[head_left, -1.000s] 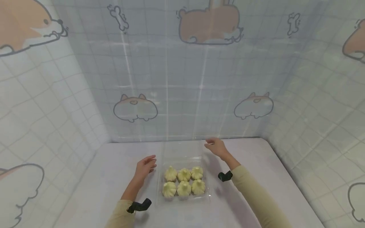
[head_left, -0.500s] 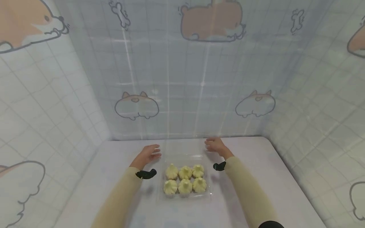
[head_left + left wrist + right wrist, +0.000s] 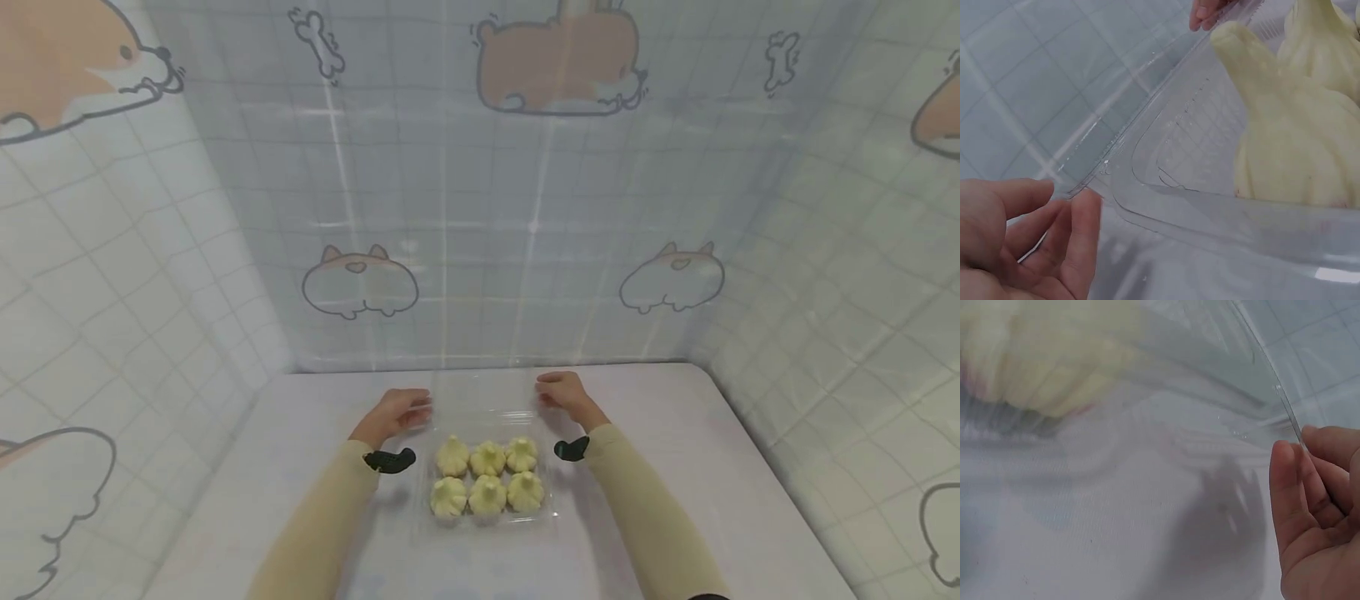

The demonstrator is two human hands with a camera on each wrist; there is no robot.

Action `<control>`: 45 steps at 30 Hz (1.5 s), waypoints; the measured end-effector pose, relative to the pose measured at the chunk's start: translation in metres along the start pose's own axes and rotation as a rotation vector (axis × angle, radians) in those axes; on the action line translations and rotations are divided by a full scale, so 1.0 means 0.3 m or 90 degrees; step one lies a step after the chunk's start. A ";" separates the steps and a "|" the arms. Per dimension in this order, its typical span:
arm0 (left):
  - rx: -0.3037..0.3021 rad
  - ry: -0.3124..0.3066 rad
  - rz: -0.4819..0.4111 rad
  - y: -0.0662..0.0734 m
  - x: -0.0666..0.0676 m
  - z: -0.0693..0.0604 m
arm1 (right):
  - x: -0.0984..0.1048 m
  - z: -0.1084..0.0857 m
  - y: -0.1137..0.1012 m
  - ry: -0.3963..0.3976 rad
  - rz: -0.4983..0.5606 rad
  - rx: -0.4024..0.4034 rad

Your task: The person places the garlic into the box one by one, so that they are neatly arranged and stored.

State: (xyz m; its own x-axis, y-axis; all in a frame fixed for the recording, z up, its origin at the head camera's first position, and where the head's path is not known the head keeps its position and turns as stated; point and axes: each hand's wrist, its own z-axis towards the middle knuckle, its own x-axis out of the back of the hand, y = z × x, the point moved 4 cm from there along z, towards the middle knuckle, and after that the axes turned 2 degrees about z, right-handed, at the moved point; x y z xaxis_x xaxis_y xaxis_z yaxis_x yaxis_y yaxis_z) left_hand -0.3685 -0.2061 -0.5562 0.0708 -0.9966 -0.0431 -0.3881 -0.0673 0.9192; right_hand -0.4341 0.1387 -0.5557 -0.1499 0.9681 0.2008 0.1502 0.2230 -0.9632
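A clear plastic clamshell box [image 3: 487,527] lies on the table with several pale garlic bulbs [image 3: 487,495] in two rows. Its clear lid [image 3: 483,392] is hinged back at the far side. At the lid's left edge, my left hand [image 3: 397,410] pinches the rim; the left wrist view shows thumb and fingertips meeting around its edge, beside a large garlic bulb [image 3: 1304,144]. Opposite, my right hand [image 3: 564,395] has the right rim between thumb and fingers, seen close up in the right wrist view, where the clear lid [image 3: 1210,387] blurs the garlic behind it.
The white-covered table [image 3: 300,483] ends at a back curtain [image 3: 480,208] with cartoon dogs, just behind the lid. Similar patterned sheets hang at the left [image 3: 135,317] and right [image 3: 840,350].
My left hand has moved forward and right to the lid's left edge. My right hand has shifted slightly down and left onto its right edge. The box and garlic stay in place.
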 end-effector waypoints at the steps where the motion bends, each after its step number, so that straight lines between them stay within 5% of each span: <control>1: 0.001 0.001 -0.008 0.001 -0.002 0.001 | -0.001 -0.001 0.000 0.001 0.001 0.000; 11: -0.033 -0.024 0.005 0.017 -0.002 0.022 | 0.009 -0.014 -0.025 -0.009 0.038 0.022; 18: -0.089 -0.012 0.055 0.084 -0.014 -0.006 | 0.019 -0.019 -0.078 -0.001 0.076 0.057; 27: -0.163 -0.001 0.064 0.134 -0.014 0.008 | 0.037 -0.042 -0.140 0.045 0.132 0.080; 35: -0.221 -0.001 0.043 0.125 -0.014 -0.011 | 0.049 -0.082 -0.126 0.061 0.135 0.121; 40: -0.270 0.026 0.030 0.111 -0.016 -0.031 | 0.054 -0.118 -0.116 0.065 0.119 0.190; 45: -0.301 0.070 0.075 0.086 -0.008 -0.055 | 0.058 -0.167 -0.115 0.075 0.073 0.231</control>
State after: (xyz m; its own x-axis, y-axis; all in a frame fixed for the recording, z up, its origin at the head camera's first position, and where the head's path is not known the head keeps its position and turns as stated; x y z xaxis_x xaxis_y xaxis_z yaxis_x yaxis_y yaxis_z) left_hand -0.3634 -0.2047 -0.5259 0.1579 -0.9833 0.0905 0.0586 0.1008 0.9932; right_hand -0.3928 0.1536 -0.5100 -0.0355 0.9956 0.0864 -0.1991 0.0777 -0.9769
